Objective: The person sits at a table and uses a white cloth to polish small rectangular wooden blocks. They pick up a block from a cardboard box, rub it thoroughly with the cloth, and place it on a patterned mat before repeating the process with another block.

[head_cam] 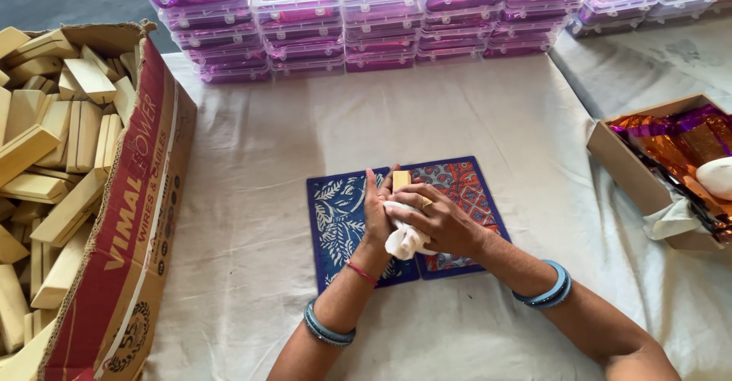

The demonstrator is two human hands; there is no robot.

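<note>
Cloth-covered bench (252,152): left hand (376,217) flat, bracing wooden block (401,179) upright; right hand (438,217) gripping white cloth (404,237), pressing it against block.

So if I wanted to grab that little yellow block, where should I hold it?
Take the yellow block by its far end, the only bare part, coming from the side away from the person. The left hand stands against its left side, and the right hand presses a white cloth over its near end. Pinch the long sides there.
</note>
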